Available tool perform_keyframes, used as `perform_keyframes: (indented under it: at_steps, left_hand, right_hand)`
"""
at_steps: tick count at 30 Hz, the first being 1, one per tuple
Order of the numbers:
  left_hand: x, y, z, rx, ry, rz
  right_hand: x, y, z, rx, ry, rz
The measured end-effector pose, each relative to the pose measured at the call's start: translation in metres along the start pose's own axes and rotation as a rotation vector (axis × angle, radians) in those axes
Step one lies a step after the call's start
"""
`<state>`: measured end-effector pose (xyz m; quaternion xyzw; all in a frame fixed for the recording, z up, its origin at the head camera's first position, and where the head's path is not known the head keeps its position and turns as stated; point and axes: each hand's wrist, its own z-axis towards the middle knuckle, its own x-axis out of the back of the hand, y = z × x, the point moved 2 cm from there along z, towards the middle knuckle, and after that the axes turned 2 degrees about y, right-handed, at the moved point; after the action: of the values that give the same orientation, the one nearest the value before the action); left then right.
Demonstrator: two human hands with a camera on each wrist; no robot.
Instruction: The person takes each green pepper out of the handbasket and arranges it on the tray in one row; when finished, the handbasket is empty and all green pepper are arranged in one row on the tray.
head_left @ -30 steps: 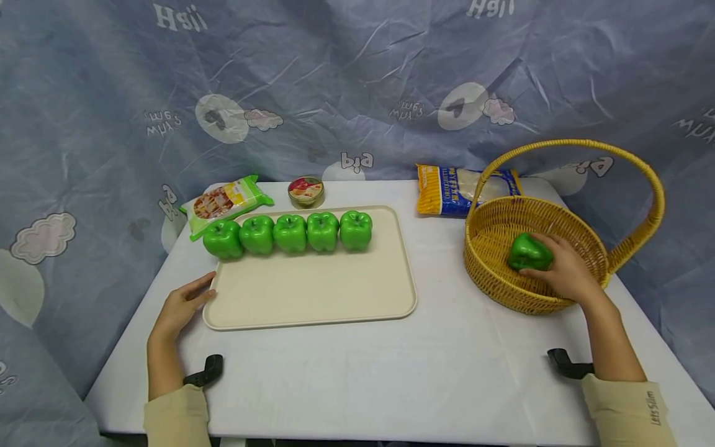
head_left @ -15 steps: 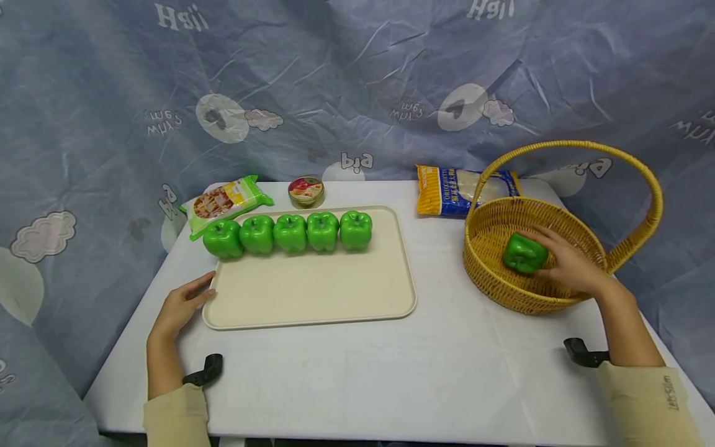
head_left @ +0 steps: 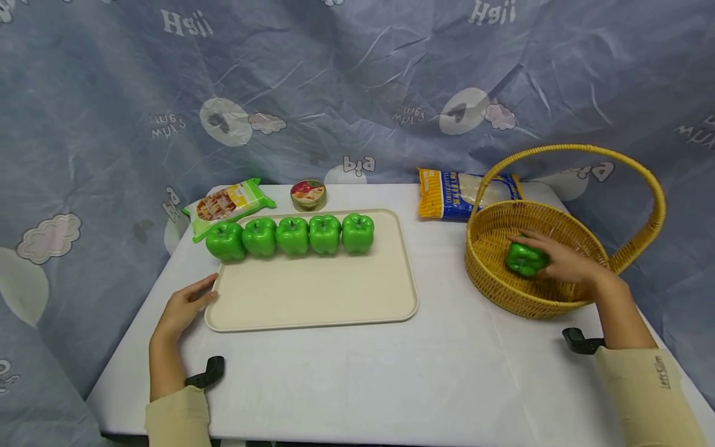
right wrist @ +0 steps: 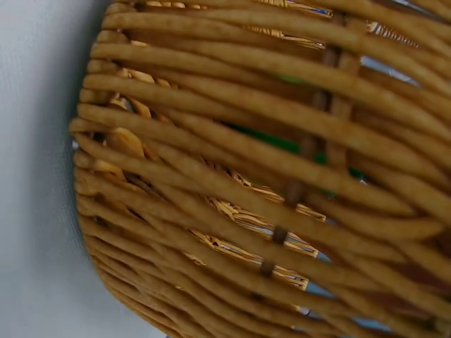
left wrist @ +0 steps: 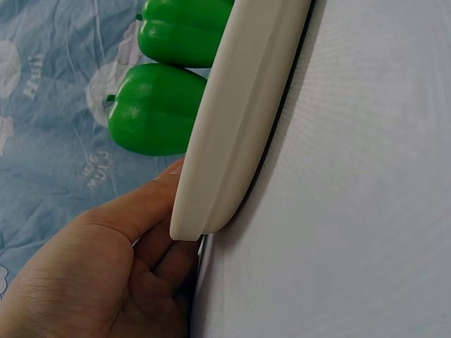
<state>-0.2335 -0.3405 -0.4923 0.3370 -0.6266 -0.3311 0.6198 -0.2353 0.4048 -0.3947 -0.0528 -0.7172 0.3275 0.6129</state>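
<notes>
In the head view, my right hand (head_left: 571,264) reaches into the wicker basket (head_left: 503,301) and grips a green bell pepper (head_left: 525,259), fingers over its top. The right wrist view is filled by the basket's woven wall (right wrist: 211,162), with bits of green showing through the gaps. My left hand (head_left: 180,313) holds the left edge of the cream tray (head_left: 318,292). Up close in the left wrist view, the thumb lies along the rim and curled fingers (left wrist: 158,282) sit at the tray's underside. Several green bell peppers (head_left: 293,236) stand in a row along the tray's far side.
Behind the tray lie a green snack packet (head_left: 229,208) and a small round tin (head_left: 308,194). A blue and yellow pasta bag (head_left: 447,195) lies behind the basket, whose tall handle (head_left: 581,149) arches above it. A patterned blue curtain (head_left: 346,81) borders the white table (head_left: 357,385).
My right hand has shifted slightly right and turned inside the basket, and the pepper there has turned and moved a little left. The left hand and tray stay in place.
</notes>
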Motion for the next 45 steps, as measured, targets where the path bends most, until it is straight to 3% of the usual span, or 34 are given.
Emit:
perform_keyframes:
  at_steps: [10, 16, 24, 28, 32, 45]
  left_hand:
    - [0.0005, 0.0025, -0.0004, -0.02, 0.001, 0.0]
    - [-0.0003, 0.0017, -0.0009, -0.019, -0.001, -0.01]
    - [-0.0005, 0.0002, 0.0, -0.009, 0.003, -0.013]
    - [-0.0007, 0.0003, 0.0006, 0.003, 0.005, -0.014]
    - [-0.0012, 0.0007, 0.0004, 0.011, 0.006, -0.009]
    - [-0.0017, -0.0029, 0.0013, 0.005, 0.01, -0.007]
  right_hand:
    - [0.0007, -0.0012, 0.0013, 0.011, 0.016, 0.007]
    - [-0.0017, 0.0008, 0.0004, 0.01, 0.037, -0.055]
    - [-0.006, 0.0022, 0.0012, 0.103, 0.164, -0.217]
    - [-0.0054, 0.0032, 0.002, 0.102, 0.212, -0.26]
    - [-0.0048, 0.0049, 0.0018, 0.072, 0.2, -0.274]
    - [-0.0067, 0.0053, 0.0048, 0.079, 0.186, -0.288]
